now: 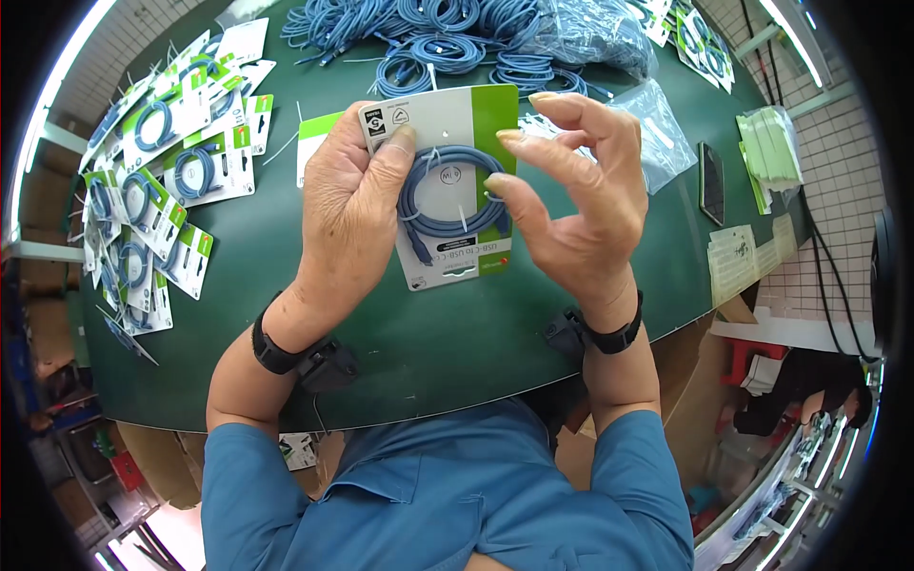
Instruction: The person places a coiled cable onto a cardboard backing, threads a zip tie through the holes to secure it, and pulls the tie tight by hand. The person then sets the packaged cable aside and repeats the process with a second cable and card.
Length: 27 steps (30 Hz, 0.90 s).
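My left hand [347,219] holds a white and green cardboard packaging card [490,109], its thumb pressed on the front and the other fingers behind. A coiled blue cable [447,229] lies against the card, fastened with thin white ties. Printing on the card appears upside down, and its hang slot points toward me. To the right, my right hand [595,209] has its fingers spread and curved. Its thumb tip is at the coil's right edge beside a small white tie; whether it touches cannot be made out.
Finished-looking carded cables [195,176] are piled at the left. Bundles of loose blue cables [438,52] and a clear plastic bag [657,128] lie at the far side. A phone [711,183], green cards [769,152] and paper sheets [733,262] are along the right of the green table [419,352].
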Tool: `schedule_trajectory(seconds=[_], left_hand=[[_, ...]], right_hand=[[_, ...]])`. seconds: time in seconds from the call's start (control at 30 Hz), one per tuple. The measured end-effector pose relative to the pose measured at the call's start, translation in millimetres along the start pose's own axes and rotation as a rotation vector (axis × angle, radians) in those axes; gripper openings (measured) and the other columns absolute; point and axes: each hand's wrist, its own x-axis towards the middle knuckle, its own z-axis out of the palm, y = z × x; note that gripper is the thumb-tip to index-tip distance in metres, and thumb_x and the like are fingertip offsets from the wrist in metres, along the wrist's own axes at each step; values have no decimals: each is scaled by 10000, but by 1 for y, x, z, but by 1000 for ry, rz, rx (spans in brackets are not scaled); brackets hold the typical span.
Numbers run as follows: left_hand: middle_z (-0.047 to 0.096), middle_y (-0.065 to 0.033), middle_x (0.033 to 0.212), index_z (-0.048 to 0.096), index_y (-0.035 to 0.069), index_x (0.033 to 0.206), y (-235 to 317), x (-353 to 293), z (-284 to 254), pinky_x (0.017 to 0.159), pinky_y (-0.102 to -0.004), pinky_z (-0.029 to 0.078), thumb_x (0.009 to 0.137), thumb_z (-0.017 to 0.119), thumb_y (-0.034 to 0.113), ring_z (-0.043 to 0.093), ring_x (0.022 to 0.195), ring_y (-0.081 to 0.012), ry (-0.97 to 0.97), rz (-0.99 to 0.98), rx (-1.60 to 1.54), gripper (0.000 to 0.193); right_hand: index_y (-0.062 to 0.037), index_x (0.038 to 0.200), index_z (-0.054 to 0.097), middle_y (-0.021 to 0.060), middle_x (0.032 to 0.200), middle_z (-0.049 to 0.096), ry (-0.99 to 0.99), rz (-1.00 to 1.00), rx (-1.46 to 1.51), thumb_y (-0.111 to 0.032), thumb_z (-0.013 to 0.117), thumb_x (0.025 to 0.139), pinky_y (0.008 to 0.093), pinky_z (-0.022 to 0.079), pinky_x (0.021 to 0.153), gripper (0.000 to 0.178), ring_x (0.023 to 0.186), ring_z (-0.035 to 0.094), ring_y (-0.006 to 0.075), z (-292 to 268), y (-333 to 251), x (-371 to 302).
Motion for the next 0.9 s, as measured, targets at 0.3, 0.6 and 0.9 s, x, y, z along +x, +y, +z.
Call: schedule_trajectory(seconds=[0.3,0.6,0.9], left_hand=[[713,-75,1066,595,-30,1234,-9,1,-4,809,-251,562,1095,508,130,656,922,-82,-17,-91,-60,229],[707,-75,1113,582,-28,1275,-5,-4,-1,834,-251,560,1087,537,142,652,952,-79,-83,-108,-98,257],[693,-86,1198,541,-27,1356,12,-13,10,909,-281,564,1034,655,114,664,1071,-114,-217,-44,25,369]], right_hand=[[-144,989,784,63,1082,699,-78,-110,-128,-11,882,681,366,527,743,350,909,636,257,19,-2,-10],[-127,958,743,57,1017,697,-4,-110,-126,17,854,710,366,525,729,309,874,640,251,22,-2,-12],[-121,977,674,73,1034,675,56,-108,-120,2,837,726,353,504,693,324,866,629,247,18,-1,-13]])
